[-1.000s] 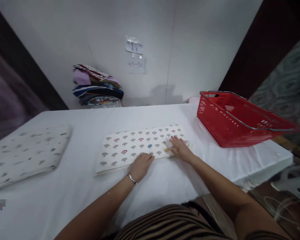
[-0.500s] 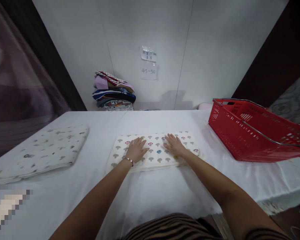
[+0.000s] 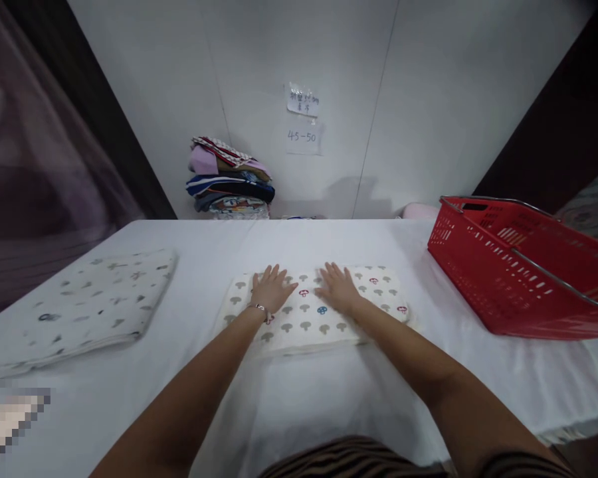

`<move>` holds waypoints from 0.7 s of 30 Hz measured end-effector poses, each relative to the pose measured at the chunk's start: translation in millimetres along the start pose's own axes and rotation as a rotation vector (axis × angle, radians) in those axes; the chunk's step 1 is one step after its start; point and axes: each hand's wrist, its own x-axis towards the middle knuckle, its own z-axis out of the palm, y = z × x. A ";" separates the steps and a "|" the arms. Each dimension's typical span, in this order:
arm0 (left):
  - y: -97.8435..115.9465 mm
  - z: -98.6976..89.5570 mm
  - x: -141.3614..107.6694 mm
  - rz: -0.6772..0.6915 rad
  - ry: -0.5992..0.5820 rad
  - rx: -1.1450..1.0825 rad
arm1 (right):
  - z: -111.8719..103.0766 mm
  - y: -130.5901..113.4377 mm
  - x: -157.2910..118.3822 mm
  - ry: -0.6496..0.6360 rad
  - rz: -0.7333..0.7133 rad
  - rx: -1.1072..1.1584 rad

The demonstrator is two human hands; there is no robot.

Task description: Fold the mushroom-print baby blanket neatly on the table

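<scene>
A folded white cloth with grey, red and blue mushroom prints (image 3: pixel 306 325) lies flat in front of me on the white-covered table (image 3: pixel 299 242). My left hand (image 3: pixel 272 289), with a bracelet at the wrist, rests on the left part of the cloth, fingers spread. On its middle, right of centre, lies my right hand (image 3: pixel 339 288), palm down with the fingers apart. Neither hand grips anything. A second folded white cloth with small prints (image 3: pixel 99 299) lies at the left of the table, apart from my hands.
At the right stands a red plastic basket (image 3: pixel 508 279) with metal handles. A stack of folded clothes (image 3: pixel 232 182) is beyond the table's back edge, against the wall. Two paper notes (image 3: pixel 303 136) hang on the wall. A curtain (image 3: pixel 44 146) hangs at the left.
Both hands remain spread on the cloth, the right one slightly nearer the cloth's middle. The view has shifted a little, so the basket appears further right.
</scene>
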 end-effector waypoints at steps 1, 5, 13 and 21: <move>-0.7 1.2 4.9 0.008 0.013 0.025 | 1.0 -7.0 5.4 -0.014 -0.034 0.012; -12.3 17.5 16.3 -0.058 -0.043 0.031 | 11.1 -19.4 19.6 -0.076 -0.079 0.036; -22.9 29.8 20.6 -0.042 -0.002 0.001 | 1.1 15.4 3.2 -0.043 -0.023 0.075; -21.8 32.0 22.1 -0.038 0.013 -0.012 | -9.7 119.5 -33.2 0.013 0.477 -0.057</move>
